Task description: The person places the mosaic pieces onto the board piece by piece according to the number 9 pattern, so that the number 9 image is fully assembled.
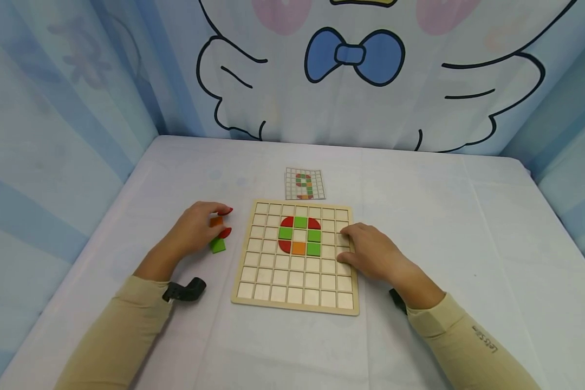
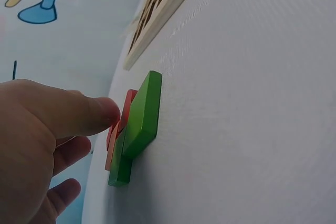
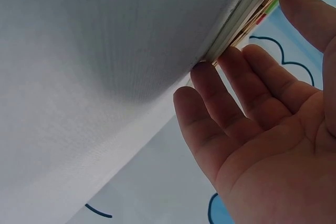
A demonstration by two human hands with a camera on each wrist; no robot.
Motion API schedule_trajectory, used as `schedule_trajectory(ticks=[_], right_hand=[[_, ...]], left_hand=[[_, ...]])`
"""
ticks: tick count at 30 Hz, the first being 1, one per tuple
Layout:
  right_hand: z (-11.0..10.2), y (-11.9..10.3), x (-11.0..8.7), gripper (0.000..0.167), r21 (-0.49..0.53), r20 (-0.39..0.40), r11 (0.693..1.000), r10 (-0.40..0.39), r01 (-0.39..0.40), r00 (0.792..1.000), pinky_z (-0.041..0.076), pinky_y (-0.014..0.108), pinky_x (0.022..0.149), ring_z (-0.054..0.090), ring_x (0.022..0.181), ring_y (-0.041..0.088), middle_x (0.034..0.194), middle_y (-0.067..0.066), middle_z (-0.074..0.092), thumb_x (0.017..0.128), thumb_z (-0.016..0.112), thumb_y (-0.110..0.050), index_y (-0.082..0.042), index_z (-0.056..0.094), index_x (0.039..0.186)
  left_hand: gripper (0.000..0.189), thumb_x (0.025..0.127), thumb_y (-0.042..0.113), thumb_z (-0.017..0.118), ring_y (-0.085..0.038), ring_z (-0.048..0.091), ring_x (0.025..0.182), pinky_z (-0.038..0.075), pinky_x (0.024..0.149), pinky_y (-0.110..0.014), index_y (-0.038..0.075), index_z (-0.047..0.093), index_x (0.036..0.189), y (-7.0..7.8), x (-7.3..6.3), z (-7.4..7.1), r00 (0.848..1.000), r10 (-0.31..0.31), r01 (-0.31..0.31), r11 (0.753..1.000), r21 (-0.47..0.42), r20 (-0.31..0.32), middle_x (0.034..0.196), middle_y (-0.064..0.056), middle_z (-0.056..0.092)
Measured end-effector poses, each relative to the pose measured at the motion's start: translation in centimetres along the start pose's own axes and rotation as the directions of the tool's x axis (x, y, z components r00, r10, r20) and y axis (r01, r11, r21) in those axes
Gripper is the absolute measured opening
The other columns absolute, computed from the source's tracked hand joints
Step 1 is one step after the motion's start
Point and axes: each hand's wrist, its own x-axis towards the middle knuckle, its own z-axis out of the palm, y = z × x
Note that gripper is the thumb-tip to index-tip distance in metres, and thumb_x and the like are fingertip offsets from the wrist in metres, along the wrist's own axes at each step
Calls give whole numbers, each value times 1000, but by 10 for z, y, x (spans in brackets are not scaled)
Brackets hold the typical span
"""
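Observation:
My left hand point(image 1: 195, 225) is over a small group of loose pieces left of the board. A red piece point(image 1: 225, 233), an orange piece point(image 1: 216, 221) and a green square piece point(image 2: 144, 114) lie close together there. The thumb is at the pieces, and the index finger is spread away from it; the hand partly hides the group. On the wooden grid board point(image 1: 294, 309), red rounded pieces, green squares and an orange square point(image 1: 298, 248) form a ring. My right hand point(image 1: 372, 252) rests on the board's right edge, its fingers extended and slightly bent in the right wrist view.
A small pattern card point(image 1: 304, 184) with a printed grid and coloured shapes lies just beyond the board. White cloth point(image 1: 429, 216) covers the table. Patterned curtains point(image 1: 351, 108) hang at the back and sides.

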Motion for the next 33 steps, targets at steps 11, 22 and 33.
schedule_trajectory(ticks=[11,22,33], right_hand=[[0,-1,-1,52,-2,-2,1000,-3,3,1000,38,52,106,50,127,40,134,23,56,94,70,-24,8,54,132],[0,-1,-1,53,-13,-7,1000,-8,8,1000,38,52,106,49,127,40,134,23,56,94,71,-25,8,54,133],[1,1,0,54,-15,-5,1000,-8,7,1000,38,52,106,49,128,40,135,23,55,94,71,-26,7,54,133]], left_hand=[[32,95,6,67,-37,47,126,35,108,-52,-1,64,126,-5,-3,-3,999,-25,26,999,34,-30,128,-21,61],[32,95,10,68,-37,47,124,37,106,-53,1,64,125,-4,-1,-3,996,-88,90,995,43,-29,128,-20,60],[30,95,11,68,-37,48,121,38,105,-52,1,65,124,-2,2,-2,996,-89,90,995,53,-11,126,-20,61]])
